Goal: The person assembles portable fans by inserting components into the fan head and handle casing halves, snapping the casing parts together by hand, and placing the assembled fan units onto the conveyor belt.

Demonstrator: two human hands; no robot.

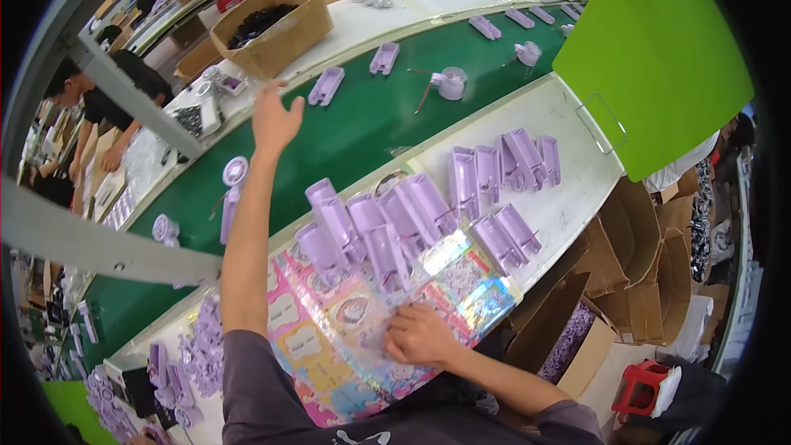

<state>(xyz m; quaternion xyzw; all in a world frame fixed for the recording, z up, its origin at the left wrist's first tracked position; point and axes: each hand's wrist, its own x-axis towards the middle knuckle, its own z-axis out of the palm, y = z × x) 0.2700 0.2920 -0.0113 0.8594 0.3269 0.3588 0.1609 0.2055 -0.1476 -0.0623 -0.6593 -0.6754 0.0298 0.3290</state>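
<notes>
In the head view, the left hand is spread with nothing in its grip, above the green belt and near a lilac casing lying there. The right hand is curled on the glossy patterned sheet — whether it pinches anything, I cannot tell. More lilac shells sit on the sheet and the white desk. The casing looks like light, stiff plastic, perhaps slightly slick; its long side walls — rather than the thin rim — should give the surest hold.
</notes>
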